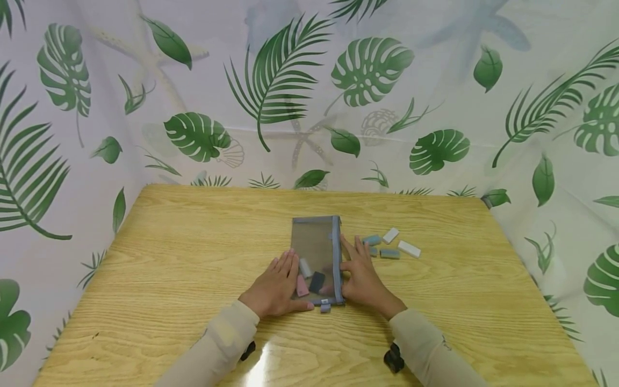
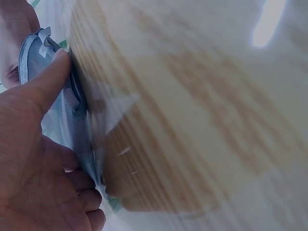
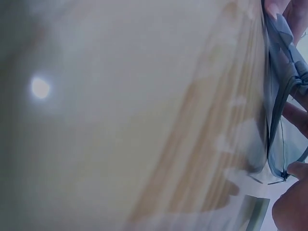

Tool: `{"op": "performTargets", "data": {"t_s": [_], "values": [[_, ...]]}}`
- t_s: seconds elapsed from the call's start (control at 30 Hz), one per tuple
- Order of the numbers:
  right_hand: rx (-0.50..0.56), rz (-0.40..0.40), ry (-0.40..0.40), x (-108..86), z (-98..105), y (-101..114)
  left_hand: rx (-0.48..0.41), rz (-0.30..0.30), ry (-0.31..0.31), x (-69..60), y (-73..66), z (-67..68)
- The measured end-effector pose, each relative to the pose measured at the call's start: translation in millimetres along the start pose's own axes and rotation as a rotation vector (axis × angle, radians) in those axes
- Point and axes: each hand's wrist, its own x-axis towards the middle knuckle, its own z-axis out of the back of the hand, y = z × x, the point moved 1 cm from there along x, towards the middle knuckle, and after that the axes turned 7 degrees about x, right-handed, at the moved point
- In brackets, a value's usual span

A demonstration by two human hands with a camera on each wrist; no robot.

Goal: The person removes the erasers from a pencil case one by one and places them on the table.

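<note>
A grey mesh zip pouch (image 1: 314, 242) lies on the table with its blue-grey zipper edge to the right. Through the mesh show a pink eraser (image 1: 302, 286), a dark eraser (image 1: 317, 281) and a whitish one (image 1: 304, 267). My left hand (image 1: 274, 285) rests along the pouch's left edge, fingers fairly straight, thumb at the near corner. At the zipper side is my right hand (image 1: 362, 277), fingers spread against the edge. Part of that hand shows through the mesh. In the right wrist view the pouch's mouth (image 3: 281, 125) gapes, with a finger inside.
Right of the pouch, beyond my right hand, lie several small blocks: blue-green ones (image 1: 389, 253) and white ones (image 1: 409, 249). The wood-grain table (image 1: 193, 236) is bordered at the back and sides by a leaf-printed cloth (image 1: 290, 150).
</note>
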Motion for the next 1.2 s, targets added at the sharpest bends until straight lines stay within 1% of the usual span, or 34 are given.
{"op": "performTargets", "data": {"t_s": [0.6, 0.9, 1.2], "values": [[-0.003, -0.019, 0.032, 1.2, 0.3, -0.5, 0.021, -0.002, 0.017, 0.3, -0.9, 4.2], [-0.016, -0.019, 0.031, 0.9, -1.1, -2.8, 0.024, -0.006, 0.021, -1.7, -1.8, 6.0], [0.005, -0.021, 0.028, 0.9, -0.4, -4.1, 0.033, 0.000, 0.031, -1.7, -1.3, 5.6]]}}
